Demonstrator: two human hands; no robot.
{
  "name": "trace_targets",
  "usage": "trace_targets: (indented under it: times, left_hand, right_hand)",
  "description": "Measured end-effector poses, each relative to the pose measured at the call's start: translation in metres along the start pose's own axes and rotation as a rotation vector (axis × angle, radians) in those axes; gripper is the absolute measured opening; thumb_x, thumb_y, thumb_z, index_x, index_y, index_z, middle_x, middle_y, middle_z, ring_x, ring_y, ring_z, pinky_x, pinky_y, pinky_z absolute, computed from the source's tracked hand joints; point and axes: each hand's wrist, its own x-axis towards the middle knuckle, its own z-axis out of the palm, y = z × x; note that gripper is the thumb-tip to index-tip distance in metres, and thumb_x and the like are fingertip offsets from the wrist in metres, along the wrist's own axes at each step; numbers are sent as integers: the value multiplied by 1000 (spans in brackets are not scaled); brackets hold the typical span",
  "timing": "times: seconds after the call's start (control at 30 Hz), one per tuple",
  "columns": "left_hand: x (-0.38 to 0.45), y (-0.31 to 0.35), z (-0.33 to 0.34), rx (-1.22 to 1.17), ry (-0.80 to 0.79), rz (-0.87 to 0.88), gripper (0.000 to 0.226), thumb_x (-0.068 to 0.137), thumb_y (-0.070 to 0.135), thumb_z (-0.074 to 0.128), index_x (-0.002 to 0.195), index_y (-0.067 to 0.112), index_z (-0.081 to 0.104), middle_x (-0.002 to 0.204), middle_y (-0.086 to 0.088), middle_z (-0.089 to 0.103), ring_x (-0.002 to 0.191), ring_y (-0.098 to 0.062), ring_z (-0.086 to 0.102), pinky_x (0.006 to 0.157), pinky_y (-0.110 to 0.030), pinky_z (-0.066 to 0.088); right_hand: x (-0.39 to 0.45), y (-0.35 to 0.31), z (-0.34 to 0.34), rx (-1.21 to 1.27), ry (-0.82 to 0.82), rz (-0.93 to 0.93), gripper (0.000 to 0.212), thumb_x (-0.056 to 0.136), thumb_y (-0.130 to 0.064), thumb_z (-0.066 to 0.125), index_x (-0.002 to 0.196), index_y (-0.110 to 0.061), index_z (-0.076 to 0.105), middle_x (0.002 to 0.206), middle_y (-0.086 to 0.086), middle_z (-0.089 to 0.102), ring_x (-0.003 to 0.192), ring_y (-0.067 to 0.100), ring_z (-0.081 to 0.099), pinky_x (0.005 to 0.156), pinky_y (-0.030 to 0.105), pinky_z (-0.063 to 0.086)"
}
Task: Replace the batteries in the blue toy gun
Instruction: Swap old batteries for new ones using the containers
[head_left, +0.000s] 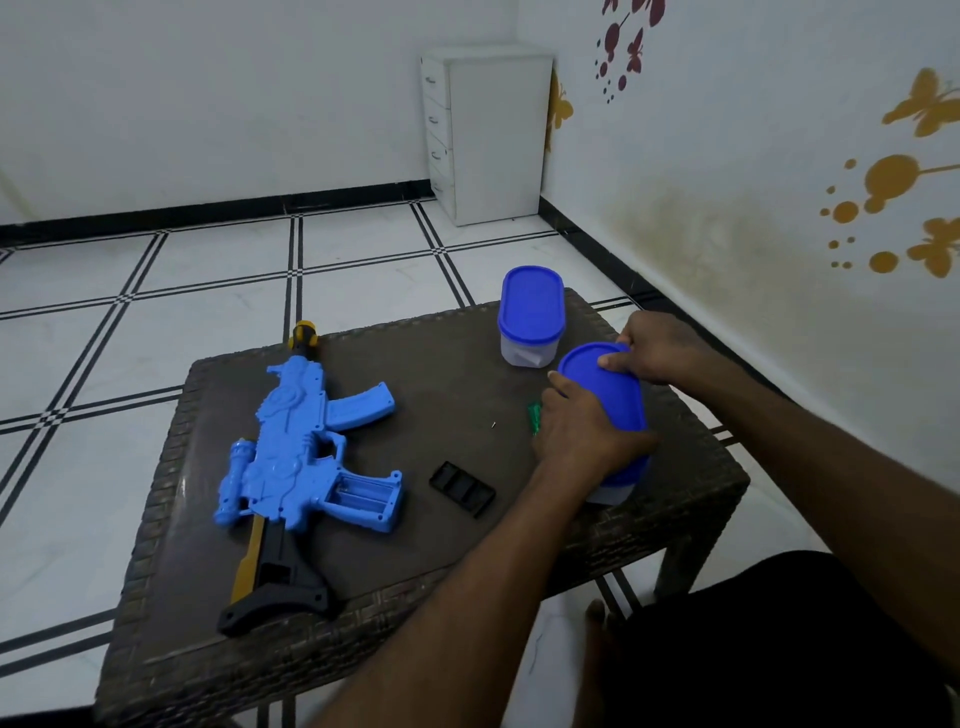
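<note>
Blue toy gun (301, 457): lies flat on the left half of the brown wicker table (415, 587), muzzle pointing far, stock near. Its battery compartment (363, 496) is open. The black battery cover (462, 488) lies just right of it. Near container (610, 410): blue lid, right side of the table. The left hand (587, 436) grips its left side; the right hand (657, 348) presses fingers on the far lid edge. A second blue-lidded container (530, 317) stands farther away. A green object (535, 418) lies beside the left hand.

Blue toy gun (296, 457) lies flat on the table, battery compartment (363, 496) open.
</note>
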Motion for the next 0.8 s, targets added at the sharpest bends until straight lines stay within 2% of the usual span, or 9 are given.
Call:
trace_targets:
  times: [0.1, 0.23, 0.33, 0.43, 0.53, 0.63, 0.7, 0.8]
  left_hand:
    - [2, 1, 1, 6, 6, 11, 132, 70, 53, 78, 150, 3, -14, 153, -17, 19, 138, -33, 29, 106, -46, 38]
    - [3, 3, 1, 33, -8, 8, 133, 69, 53, 78, 150, 2, -15, 151, -18, 20, 136, -34, 32, 106, -47, 39]
    - [-1, 2, 4, 89, 33, 38, 140, 64, 61, 78, 149, 1, -16, 152, -18, 18, 137, -33, 31, 106, -46, 38]
    - [-3, 1, 8, 121, 89, 75, 142, 62, 64, 77, 149, 2, -16, 155, -16, 13, 139, -33, 28, 106, -47, 36]
    - [-4, 0, 11, 73, 135, 117, 132, 68, 58, 75, 150, 5, -13, 152, -14, 17, 134, -32, 33, 101, -46, 41]
    - [-3, -4, 6, 39, 126, 150, 129, 68, 60, 73, 151, 8, -12, 155, -12, 14, 136, -31, 31, 103, -45, 42]
    - [-2, -10, 1, 23, 108, 167, 129, 67, 61, 72, 152, 11, -11, 156, -9, 12, 137, -30, 30, 104, -45, 42]
    - [-1, -19, -5, -9, 111, 207, 126, 64, 63, 72, 152, 16, -5, 155, -5, 16, 134, -28, 34, 102, -45, 45]
  right_hand:
    - [-2, 2, -1, -8, 40, 1, 34, 85, -37, 72, 93, -6, 65, 83, 7, 60, 81, 25, 59, 67, 31, 41]
    - [-5, 4, -2, 23, 66, 22, 33, 84, -38, 73, 96, -7, 64, 92, 10, 64, 91, 28, 62, 70, 32, 42]
    - [-5, 4, -3, 88, 70, 40, 35, 84, -37, 71, 101, -6, 65, 98, 12, 66, 92, 29, 63, 74, 35, 48]
    - [-8, 5, -5, 136, 110, 34, 37, 85, -36, 67, 95, 1, 64, 96, 20, 69, 86, 33, 64, 75, 41, 53]
    - [-16, 7, -5, 241, 170, 10, 42, 89, -47, 60, 84, -6, 55, 94, 19, 66, 79, 28, 58, 72, 41, 49]
    - [-25, 6, -8, 371, 167, 27, 55, 93, -62, 43, 77, -10, 50, 81, 15, 61, 78, 32, 62, 76, 45, 53]
    - [-29, 5, -12, 507, 127, 63, 62, 95, -66, 29, 72, -12, 48, 73, 10, 58, 68, 27, 61, 67, 41, 54]
    - [-34, 6, -13, 709, 116, 127, 65, 99, -62, 23, 80, -8, 55, 73, 12, 61, 60, 22, 62, 50, 26, 48]
